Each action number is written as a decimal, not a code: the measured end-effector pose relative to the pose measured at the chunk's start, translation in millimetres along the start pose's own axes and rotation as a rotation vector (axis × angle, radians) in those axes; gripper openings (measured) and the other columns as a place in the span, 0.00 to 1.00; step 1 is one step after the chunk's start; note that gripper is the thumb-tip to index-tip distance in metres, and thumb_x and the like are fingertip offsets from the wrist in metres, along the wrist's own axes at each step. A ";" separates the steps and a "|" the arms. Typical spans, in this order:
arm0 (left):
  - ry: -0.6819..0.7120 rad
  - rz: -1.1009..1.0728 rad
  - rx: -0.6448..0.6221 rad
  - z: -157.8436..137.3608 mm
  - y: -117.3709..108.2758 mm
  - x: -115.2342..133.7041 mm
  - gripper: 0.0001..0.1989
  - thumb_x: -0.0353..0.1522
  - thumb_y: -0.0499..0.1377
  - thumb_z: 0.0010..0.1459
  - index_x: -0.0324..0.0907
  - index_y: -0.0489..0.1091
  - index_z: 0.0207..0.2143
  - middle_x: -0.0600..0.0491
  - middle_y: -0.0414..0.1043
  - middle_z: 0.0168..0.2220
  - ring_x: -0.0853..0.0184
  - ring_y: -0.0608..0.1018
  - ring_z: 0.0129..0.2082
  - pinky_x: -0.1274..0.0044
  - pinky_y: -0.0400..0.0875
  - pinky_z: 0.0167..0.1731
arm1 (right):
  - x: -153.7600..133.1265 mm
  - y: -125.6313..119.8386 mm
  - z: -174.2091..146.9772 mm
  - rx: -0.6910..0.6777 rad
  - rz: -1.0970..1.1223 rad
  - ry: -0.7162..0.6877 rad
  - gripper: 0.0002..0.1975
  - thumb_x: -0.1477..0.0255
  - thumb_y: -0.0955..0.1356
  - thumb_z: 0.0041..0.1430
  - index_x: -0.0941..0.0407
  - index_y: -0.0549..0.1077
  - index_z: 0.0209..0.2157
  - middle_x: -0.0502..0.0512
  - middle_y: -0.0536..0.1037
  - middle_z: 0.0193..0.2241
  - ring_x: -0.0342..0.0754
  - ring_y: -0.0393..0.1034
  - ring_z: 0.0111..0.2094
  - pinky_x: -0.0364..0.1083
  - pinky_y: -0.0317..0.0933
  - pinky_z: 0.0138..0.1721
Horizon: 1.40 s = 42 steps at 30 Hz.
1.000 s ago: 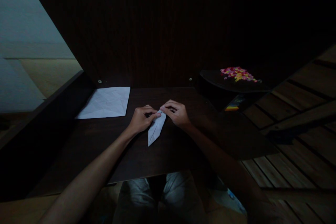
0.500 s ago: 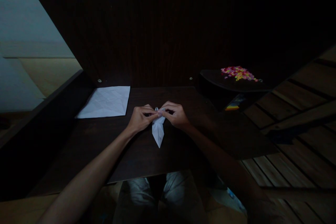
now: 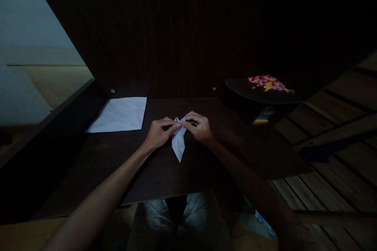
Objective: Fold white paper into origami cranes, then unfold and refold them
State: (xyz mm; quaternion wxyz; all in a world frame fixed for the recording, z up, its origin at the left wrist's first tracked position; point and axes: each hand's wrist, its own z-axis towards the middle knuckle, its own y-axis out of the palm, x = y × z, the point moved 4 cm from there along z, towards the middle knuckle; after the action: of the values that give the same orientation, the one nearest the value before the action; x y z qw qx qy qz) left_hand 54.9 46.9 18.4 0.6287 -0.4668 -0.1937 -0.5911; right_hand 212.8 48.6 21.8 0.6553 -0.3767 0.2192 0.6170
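A folded white paper (image 3: 178,147) with a pointed lower end is held over the dark desk (image 3: 153,180), in the middle of the head view. My left hand (image 3: 160,131) pinches its upper part from the left, thumb and fingers closed on it. From the other side my right hand (image 3: 198,127) grips the same upper part, its thumb close to the left thumb. A small folded tip shows above the thumbs. Parts of the upper folds are hidden behind the fingers.
A creased white paper sheet (image 3: 119,114) lies at the back left of the desk. On a rounded shelf (image 3: 235,85) at the right sits a heap of small pink, red and yellow pieces (image 3: 269,82). A dark side panel (image 3: 53,133) borders the left.
The lower point of the folded paper has risen slightly. My right hand has shifted a little up and to the right; my left hand stays nearly in place.
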 end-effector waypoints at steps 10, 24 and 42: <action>0.018 0.022 0.025 -2.2 1.3 6.5 0.07 0.34 0.63 0.54 0.40 0.80 0.28 0.49 0.77 0.26 0.67 0.74 0.26 0.74 0.68 0.26 | -6.8 1.0 0.7 0.006 -0.011 -0.068 0.06 0.69 0.71 0.55 0.55 0.77 0.27 0.53 0.77 0.27 0.45 0.70 0.29 0.46 0.63 0.32; 0.028 0.004 0.032 -1.5 1.4 7.9 0.06 0.34 0.64 0.52 0.41 0.80 0.29 0.48 0.78 0.27 0.65 0.75 0.27 0.73 0.70 0.28 | -9.4 0.2 0.9 -0.068 0.002 -0.017 0.12 0.65 0.66 0.60 0.54 0.77 0.27 0.53 0.78 0.28 0.47 0.69 0.32 0.50 0.62 0.39; 0.025 -0.030 -0.001 -1.4 2.7 8.8 0.07 0.34 0.63 0.53 0.41 0.79 0.27 0.49 0.78 0.27 0.64 0.76 0.29 0.72 0.70 0.31 | -9.9 1.1 1.1 -0.030 -0.013 0.004 0.14 0.63 0.66 0.60 0.54 0.76 0.25 0.53 0.77 0.27 0.47 0.69 0.32 0.51 0.62 0.41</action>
State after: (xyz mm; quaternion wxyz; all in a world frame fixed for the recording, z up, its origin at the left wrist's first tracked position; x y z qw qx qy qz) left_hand 59.0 40.5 23.7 0.6218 -0.4569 -0.1924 -0.6063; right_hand 210.1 43.0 29.8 0.6531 -0.3888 0.2089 0.6153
